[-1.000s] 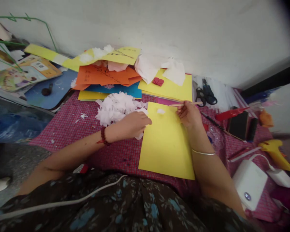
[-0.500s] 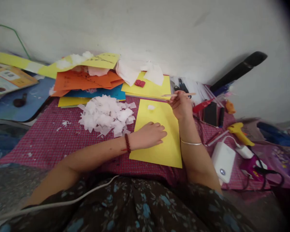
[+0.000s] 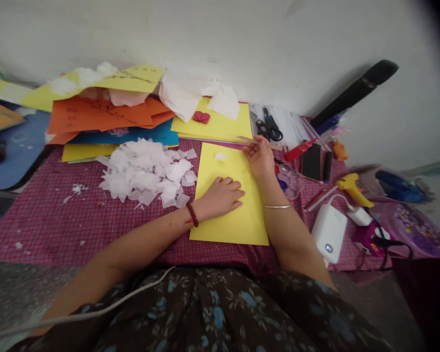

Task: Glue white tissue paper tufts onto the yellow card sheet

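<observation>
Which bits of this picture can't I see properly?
All in the head view:
Part of the yellow rectangular paper sheet: hidden under the left fingers.
Part of the thin, pale wooden stick: hidden by the right fingers.
The flat orange booklet: cut off by the left edge.
Writing on the orange paper sheet: too small and blurred.
The bottom of the white paper-scrap heap: hidden by its upper scraps.

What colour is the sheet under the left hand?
The sheet is yellow; the head view shows it.
</observation>
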{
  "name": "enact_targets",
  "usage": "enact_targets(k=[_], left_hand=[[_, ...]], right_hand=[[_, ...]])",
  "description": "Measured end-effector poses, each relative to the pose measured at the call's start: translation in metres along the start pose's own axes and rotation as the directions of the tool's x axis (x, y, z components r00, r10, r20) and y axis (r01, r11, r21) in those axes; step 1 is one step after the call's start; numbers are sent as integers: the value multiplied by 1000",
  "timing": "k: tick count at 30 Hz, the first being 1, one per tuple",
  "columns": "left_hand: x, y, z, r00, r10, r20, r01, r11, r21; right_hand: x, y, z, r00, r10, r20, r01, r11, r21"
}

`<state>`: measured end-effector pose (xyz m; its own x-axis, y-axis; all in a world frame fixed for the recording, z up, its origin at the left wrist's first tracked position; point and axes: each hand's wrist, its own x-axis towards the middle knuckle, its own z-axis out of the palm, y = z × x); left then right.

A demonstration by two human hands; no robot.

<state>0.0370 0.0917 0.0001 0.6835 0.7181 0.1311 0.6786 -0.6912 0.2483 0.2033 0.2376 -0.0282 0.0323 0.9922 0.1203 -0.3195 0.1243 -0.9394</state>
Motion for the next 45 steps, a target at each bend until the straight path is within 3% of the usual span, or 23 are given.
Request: enact_targets(k=[4,7,12,19,26,29,34,36,38,41,43,45], left_hand=[[-4,-2,6,998,-24,-60,22,999,-43],[-4,-1,9,996,-43,-82,38,998,-58],[-3,-1,12,993,-57,-106,47,994,-98],[2,-7,12,989,-91,-121,67,981,-184],[6,-14,12,983,-112,-143,78,971,-228],[4,-13,13,985,-92,-143,60,975,-216],[3,-12,15,983,-102,-152,68,975,-212],[2,-11,16,982,-104,-156,70,976,-205],[1,-11,16,982,-109,-154,76,975,-207],[2,-13,15,983,-115,-144,77,965,-250],[4,-13,10,980,-151,-131,96,930,-355],[7,-12,1,967,-234,-105,128,795,-593]], right_hand=[[-3,14,5,982,-185,-48,167,953,-254],[-6,18,3,962,-246,-118,192,918,-346],[-24,17,-1,942,-299,-154,232,909,-348],[-79,8,1,908,-382,-174,295,875,-384],[-130,-1,4,925,-330,-189,237,889,-392],[-120,2,3,906,-350,-237,234,882,-410],[-62,15,6,877,-392,-276,260,872,-414],[-40,16,10,878,-354,-322,241,908,-341],[-27,10,16,881,-236,-411,188,970,-155],[-30,-15,25,886,-74,-457,133,986,98],[-45,-37,30,926,-14,-378,99,973,206],[-64,-59,36,976,91,-197,27,849,528]])
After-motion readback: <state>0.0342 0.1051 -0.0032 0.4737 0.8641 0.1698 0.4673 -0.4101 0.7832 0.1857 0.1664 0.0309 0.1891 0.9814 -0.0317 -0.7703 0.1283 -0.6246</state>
